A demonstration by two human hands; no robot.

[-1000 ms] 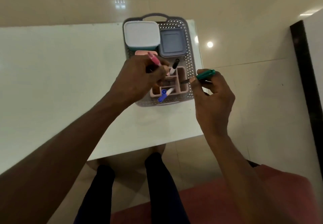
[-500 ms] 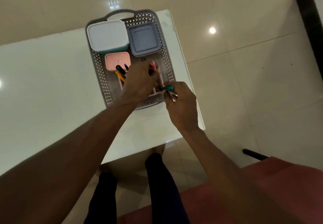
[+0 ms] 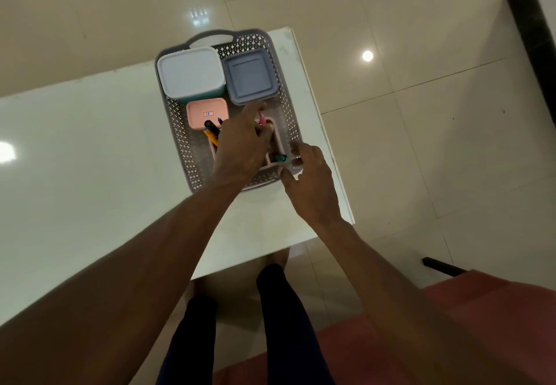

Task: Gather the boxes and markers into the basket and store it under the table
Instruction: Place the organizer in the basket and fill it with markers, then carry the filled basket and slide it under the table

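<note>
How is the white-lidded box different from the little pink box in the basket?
The white-lidded box is clearly larger than the pink box. It stands taller, showing a teal side, while the pink box sits low. The pink box's lid bears a small label; the white lid is plain. Both are closed, with rounded corners, inside the grey basket.

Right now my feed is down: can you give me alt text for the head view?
Both hands work over a grey perforated plastic basket on a white table: the left hand holds a pink marker above a pink divided organiser, the right hand beside a green marker. Three lidded boxes, white, grey, pink, sit inside.
</note>
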